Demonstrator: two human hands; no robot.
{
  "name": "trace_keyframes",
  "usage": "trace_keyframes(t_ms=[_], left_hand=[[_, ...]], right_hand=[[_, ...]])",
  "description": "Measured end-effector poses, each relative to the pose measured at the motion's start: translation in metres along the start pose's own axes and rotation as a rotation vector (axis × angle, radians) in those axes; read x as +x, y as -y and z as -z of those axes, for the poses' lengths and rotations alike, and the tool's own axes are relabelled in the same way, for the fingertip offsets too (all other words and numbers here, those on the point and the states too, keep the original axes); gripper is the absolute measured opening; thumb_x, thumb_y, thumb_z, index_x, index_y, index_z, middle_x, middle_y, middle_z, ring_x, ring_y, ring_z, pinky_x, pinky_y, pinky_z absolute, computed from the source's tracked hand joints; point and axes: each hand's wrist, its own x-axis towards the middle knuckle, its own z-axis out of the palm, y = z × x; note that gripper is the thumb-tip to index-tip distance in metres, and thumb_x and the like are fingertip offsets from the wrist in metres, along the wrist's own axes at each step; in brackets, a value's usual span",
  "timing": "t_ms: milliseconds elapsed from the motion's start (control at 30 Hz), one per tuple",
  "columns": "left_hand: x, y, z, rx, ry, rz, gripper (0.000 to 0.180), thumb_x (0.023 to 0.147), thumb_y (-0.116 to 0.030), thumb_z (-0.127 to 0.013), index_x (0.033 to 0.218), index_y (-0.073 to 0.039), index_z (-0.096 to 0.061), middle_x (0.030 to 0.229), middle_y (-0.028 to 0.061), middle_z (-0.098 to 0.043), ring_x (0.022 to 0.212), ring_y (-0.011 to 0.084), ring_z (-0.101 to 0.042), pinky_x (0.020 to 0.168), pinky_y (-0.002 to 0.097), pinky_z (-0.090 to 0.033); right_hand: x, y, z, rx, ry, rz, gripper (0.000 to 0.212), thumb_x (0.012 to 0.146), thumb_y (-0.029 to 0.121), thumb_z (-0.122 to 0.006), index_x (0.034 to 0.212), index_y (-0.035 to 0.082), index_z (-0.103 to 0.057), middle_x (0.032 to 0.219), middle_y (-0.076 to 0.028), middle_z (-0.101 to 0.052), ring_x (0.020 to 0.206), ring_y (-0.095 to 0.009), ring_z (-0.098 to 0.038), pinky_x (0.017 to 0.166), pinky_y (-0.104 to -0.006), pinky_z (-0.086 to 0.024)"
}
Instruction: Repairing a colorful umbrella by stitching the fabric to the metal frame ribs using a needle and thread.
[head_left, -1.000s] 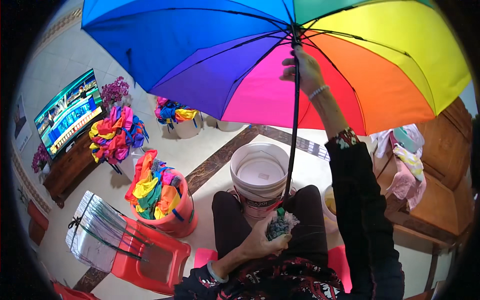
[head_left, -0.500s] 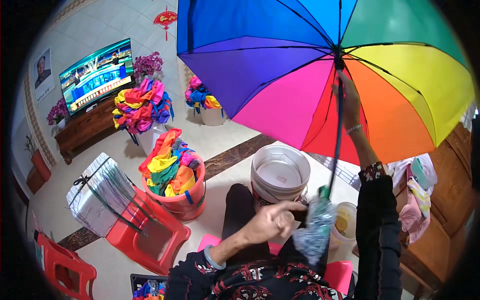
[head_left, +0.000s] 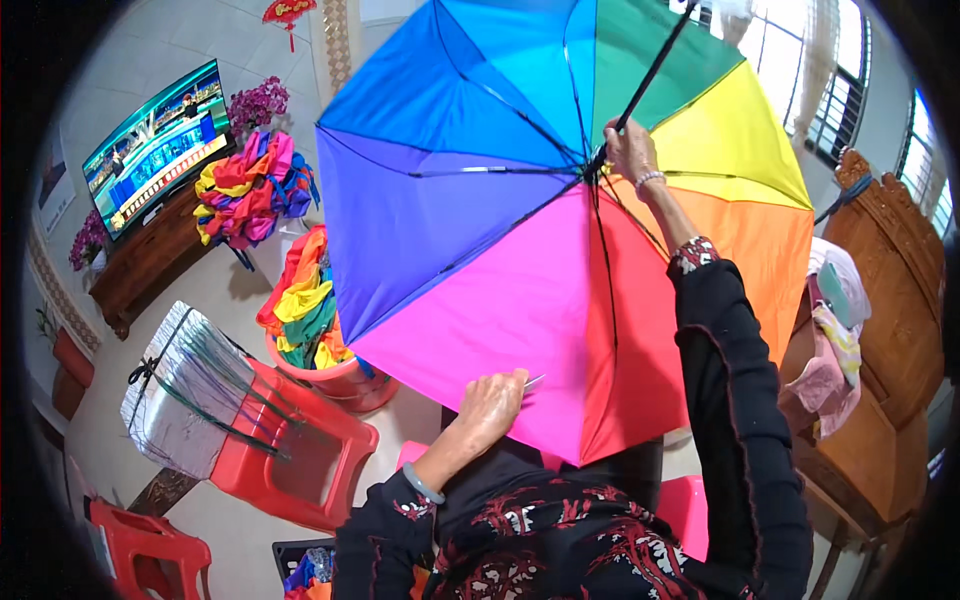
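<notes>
A rainbow-coloured umbrella (head_left: 470,325) is spread in front of me, its underside and ribs facing me. My right hand (head_left: 632,152) is closed round its dark shaft (head_left: 657,67), close to the hub where the ribs meet. The shaft slants up and to the right. My left hand (head_left: 490,408) is closed at the lower edge of the pink panel. A thin, pointed metal tip (head_left: 537,381) sticks out of its fingers; the rest of that tool is hidden in the fist.
Left of the umbrella, a pink bucket (head_left: 372,392) holds bunched colourful fabric. A silvery bundle of thin rods (head_left: 185,385) lies tied on a red plastic stool (head_left: 335,470). A carved wooden chair (head_left: 880,370) stands at the right, cloths draped over it. A television (head_left: 155,150) is at far left.
The umbrella has been lowered and tilted, its shaft swinging from pointing down to pointing up right. My left hand has moved left and up to the pink panel's edge.
</notes>
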Motion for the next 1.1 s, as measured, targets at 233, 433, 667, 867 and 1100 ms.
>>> trace_keyframes(t_ms=[233, 433, 667, 867, 1100], left_hand=[[0.01, 0.014, -0.036, 0.145, 0.097, -0.046, 0.015, 0.084, -0.018, -0.04, 0.085, -0.007, -0.05, 0.063, 0.0139, -0.056, 0.06, 0.0318, -0.058, 0.049, 0.0438, -0.044], [0.019, 0.008, -0.027, 0.15, 0.18, 0.047, 0.01, 0.082, -0.015, -0.047, 0.087, -0.008, -0.052, 0.068, 0.0164, -0.059, 0.062, 0.0312, -0.059, 0.05, 0.0433, -0.044], [0.025, 0.04, -0.014, -0.114, -0.19, 0.156, 0.012, 0.078, -0.011, -0.052, 0.09, -0.008, -0.055, 0.073, 0.0174, -0.059, 0.065, 0.034, -0.059, 0.053, 0.0439, -0.044], [0.036, 0.043, -0.004, -0.216, -0.375, 0.091, 0.02, 0.076, -0.006, -0.053, 0.096, -0.007, -0.057, 0.076, 0.0173, -0.059, 0.067, 0.0331, -0.06, 0.055, 0.0401, -0.046], [0.034, 0.051, -0.01, -0.125, -0.325, -0.014, 0.016, 0.076, -0.006, -0.056, 0.091, -0.004, -0.057, 0.073, 0.017, -0.059, 0.066, 0.0322, -0.06, 0.054, 0.0387, -0.046]], right_hand=[[-0.072, -0.018, -0.068, 0.337, 0.343, -0.452, 0.025, 0.08, 0.01, -0.055, 0.103, 0.0, -0.048, 0.068, -0.008, -0.053, 0.052, -0.015, -0.055, 0.04, -0.0276, -0.045], [-0.171, 0.047, -0.053, 0.187, 1.025, 0.214, 0.02, 0.082, 0.016, -0.054, 0.096, 0.002, -0.054, 0.073, -0.013, -0.059, 0.058, -0.022, -0.06, 0.05, -0.0309, -0.047], [-0.244, 0.112, 0.015, 0.062, 0.82, 0.454, 0.027, 0.073, 0.011, -0.062, 0.098, 0.004, -0.054, 0.076, -0.013, -0.056, 0.066, -0.029, -0.058, 0.057, -0.0365, -0.047], [-0.296, 0.149, 0.039, 0.204, 0.613, 0.463, 0.02, 0.074, 0.014, -0.06, 0.089, 0.003, -0.052, 0.077, -0.01, -0.055, 0.065, -0.025, -0.057, 0.054, -0.0332, -0.047], [-0.296, 0.161, 0.062, 0.055, 1.263, 0.647, 0.012, 0.071, 0.015, -0.057, 0.076, 0.007, -0.051, 0.067, -0.008, -0.05, 0.065, -0.022, -0.056, 0.051, -0.0304, -0.046]])
